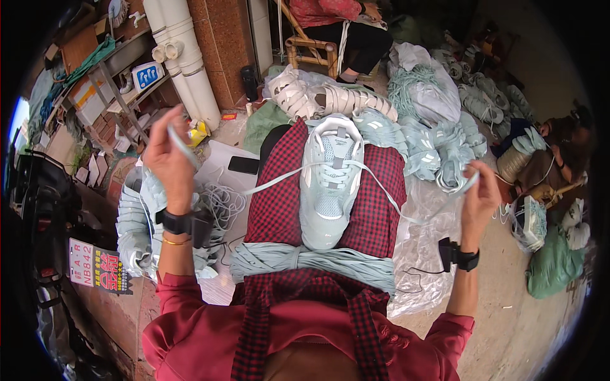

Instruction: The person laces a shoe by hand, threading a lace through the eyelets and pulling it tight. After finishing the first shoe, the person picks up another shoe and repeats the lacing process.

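A pale blue-grey sneaker (318,222) lies on my lap over a red-and-black checked apron (270,216), its toe toward me. Its flat shoelace (276,183) passes through several eyelets, and the two free ends run out to either side. My left hand (169,162), raised on the left, is closed with one lace end pinched at the fingertips. Out to the right, my right hand (481,198) pinches the other end, that length hanging in a slack curve. A tied bundle of pale laces (343,261) rests across my lap, nearest my body.
Nested pale blue shoes (438,149) and beige ones (343,101) are heaped beyond my knees. More shoes (132,222) stand at left beside loose cord (222,204) and a black phone (243,165). Another person (337,25) sits on a bamboo chair (310,54); a green sack (556,270) lies far right.
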The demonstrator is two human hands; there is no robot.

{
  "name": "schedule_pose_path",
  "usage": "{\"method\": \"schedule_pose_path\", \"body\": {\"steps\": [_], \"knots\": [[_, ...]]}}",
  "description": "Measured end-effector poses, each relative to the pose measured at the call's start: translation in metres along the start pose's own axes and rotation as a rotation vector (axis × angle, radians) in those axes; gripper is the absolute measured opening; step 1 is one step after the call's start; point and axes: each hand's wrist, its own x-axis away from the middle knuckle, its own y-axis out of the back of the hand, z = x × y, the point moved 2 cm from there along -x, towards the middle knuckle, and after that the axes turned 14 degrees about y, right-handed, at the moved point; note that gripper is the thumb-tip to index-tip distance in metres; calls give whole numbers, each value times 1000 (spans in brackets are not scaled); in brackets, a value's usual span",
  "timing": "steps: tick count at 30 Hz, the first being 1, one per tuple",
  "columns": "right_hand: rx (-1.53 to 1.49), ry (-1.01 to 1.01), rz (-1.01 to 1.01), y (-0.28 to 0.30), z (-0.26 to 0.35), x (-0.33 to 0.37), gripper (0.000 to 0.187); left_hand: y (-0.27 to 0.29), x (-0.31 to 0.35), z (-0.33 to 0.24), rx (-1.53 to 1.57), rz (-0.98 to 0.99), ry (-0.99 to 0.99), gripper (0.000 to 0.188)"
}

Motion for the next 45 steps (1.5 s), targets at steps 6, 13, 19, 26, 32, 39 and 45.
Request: {"method": "schedule_pose_path", "body": {"steps": [6,13,19,26,32,39,45], "knots": [[-665,-228,282,-126,27,17,8,-102,67,30,199,575,286,17],[-694,-351,419,-151,20,20,6,-128,89,48,243,708,445,16],[-743,-401,456,-155,19,17,11,-125,89,53,237,722,386,16],[-504,-376,567,-162,18,5,13,-123,91,50,259,727,461,16],[-725,-514,705,-163,18,-10,20,-116,94,50,247,694,481,15],[-187,108,715,-149,52,-54,22,-123,95,48,376,682,503,20],[-267,376,806,-203,76,-37,20,-126,99,44,352,642,458,20]]}}
